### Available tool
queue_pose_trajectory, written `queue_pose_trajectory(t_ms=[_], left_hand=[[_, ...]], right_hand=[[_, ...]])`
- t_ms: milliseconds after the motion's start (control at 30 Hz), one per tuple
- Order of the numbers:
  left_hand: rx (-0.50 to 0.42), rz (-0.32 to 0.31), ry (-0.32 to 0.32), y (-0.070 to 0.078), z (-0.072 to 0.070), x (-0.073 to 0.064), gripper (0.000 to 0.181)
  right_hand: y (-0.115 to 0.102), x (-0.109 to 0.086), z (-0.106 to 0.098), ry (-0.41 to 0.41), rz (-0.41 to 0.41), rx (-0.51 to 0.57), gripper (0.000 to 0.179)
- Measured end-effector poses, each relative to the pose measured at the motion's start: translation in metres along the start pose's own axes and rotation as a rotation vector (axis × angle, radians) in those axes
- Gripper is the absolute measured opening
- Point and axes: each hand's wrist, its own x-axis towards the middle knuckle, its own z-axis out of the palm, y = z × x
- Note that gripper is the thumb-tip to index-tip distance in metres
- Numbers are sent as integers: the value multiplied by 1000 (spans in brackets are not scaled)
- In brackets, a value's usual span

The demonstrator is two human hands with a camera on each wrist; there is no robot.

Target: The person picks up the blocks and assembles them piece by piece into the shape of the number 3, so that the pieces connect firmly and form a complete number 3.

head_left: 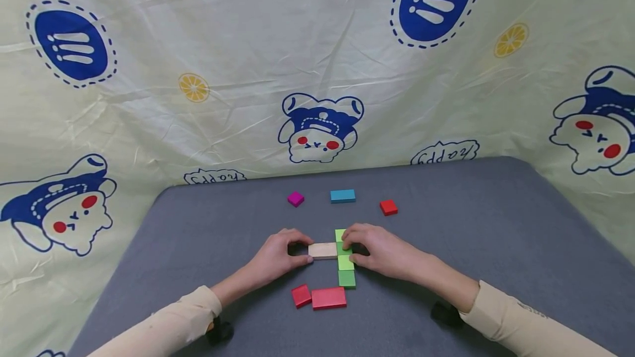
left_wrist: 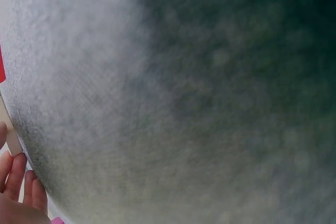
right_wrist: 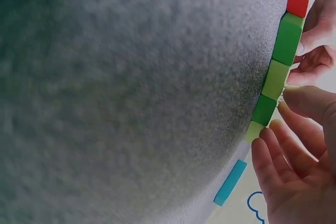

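My left hand [head_left: 281,251] holds the left end of a plain wooden block [head_left: 323,250] between thumb and fingers. The block's other end meets a column of green blocks, alternating light and dark. My right hand [head_left: 379,248] grips the middle of that column, fingertips over a dark green block [right_wrist: 264,109] and thumb at the light green block [head_left: 345,263] nearer me. A darker green block [head_left: 346,279] forms the near end; another light green block [head_left: 339,234] tops the far end, partly behind the fingers.
Near the column lie a red rectangular block [head_left: 329,298] and a smaller red block [head_left: 301,296]. Farther back are a magenta block [head_left: 295,198], a blue block [head_left: 343,196] and a red block [head_left: 388,207]. A printed cloth [head_left: 238,131] hangs behind the grey table [head_left: 208,241].
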Motion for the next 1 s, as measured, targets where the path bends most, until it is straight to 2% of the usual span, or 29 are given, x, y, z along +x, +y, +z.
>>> queue_pose_trajectory(t_ms=[200, 433, 667, 1000], left_hand=[[3, 11, -2, 1, 0, 1, 31], [3, 21, 4, 1, 0, 1, 30], [16, 24, 14, -1, 1, -1, 29], [33, 19, 18, 0, 1, 0, 30]], right_hand=[[0, -4, -7, 53, 20, 5, 22], [12, -8, -21, 128, 32, 14, 21], [28, -14, -37, 201, -4, -9, 24], [62, -17, -50, 240, 60, -29, 27]])
